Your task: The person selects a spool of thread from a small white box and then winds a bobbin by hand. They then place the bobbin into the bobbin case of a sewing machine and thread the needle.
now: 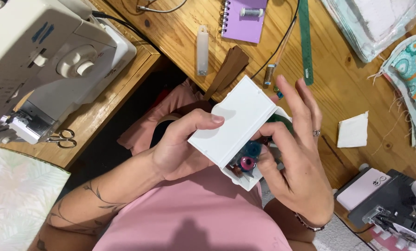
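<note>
White plastic fills the middle of the frame: I see a small white bobbin box (233, 125) held over the lap, its lid swung partly aside so the lower corner is exposed, where a blue bobbin (253, 149) and a magenta bobbin (248, 163) show among others. The left hand (180, 148) cradles the box from the frame's left, fingers curled under it and the thumb laid across the lid, which reads to me as steadying the lid. The right hand (296, 162), ring on one finger, closes around the box's far side with its thumb and lower fingers at the open corner by the bobbins, while the upper fingers stand loosely spread above; I cannot tell whether it has pinched a bobbin. Behind the hands a varnished pine table (347, 83) runs across the upper right, carrying a purple spiral notebook (243, 21) with a grey thread spool (251, 12) on it, a green ruler (305, 42), a folded white cloth square (353, 130) and patterned turquoise fabric (415, 79) at the right edge. A cream sewing machine (40, 65) sits on a lower wooden stand at upper left, small scissors (63, 138) beside it, and a second machine, dark-bodied (394, 209), occupies the lower right corner.
</note>
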